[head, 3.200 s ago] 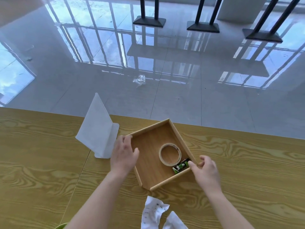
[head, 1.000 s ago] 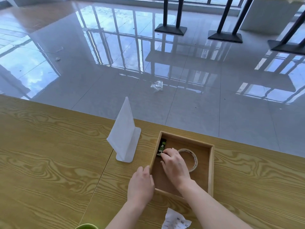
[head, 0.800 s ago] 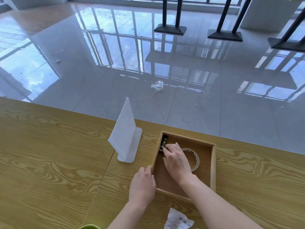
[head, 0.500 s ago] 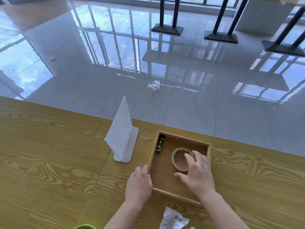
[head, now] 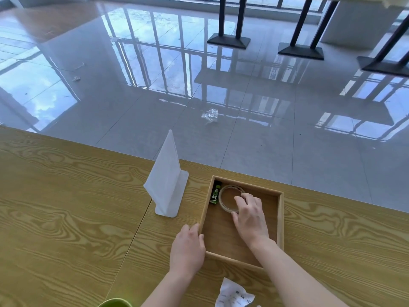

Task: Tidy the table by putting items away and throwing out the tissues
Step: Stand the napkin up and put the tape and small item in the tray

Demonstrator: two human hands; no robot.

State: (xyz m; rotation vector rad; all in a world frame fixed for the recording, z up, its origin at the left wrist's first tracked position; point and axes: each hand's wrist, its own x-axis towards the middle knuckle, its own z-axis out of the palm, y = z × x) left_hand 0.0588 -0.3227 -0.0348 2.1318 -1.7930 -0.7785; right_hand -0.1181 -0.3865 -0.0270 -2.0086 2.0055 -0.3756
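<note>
I am arranging the contents of the wooden tray (head: 280,220) on the table (head: 66,218), my right hand (head: 250,216) reaching inside it with fingertips closing on the near rim of the roll of tape (head: 229,197), which is lying flat toward the tray's far left corner. The small green-and-black tube (head: 215,193) is lying just beside the tape against the left wall. My left hand (head: 188,249) is curling lightly over the tray's near left corner, steadying it and holding nothing else. A white folded stand (head: 167,180) is standing upright just left of the tray. A crumpled tissue (head: 234,295) is lying near the table's front edge, not yet thrown out; by my reckoning, the next move is calling for letting go of the tape and gathering that tissue for the bin.
</note>
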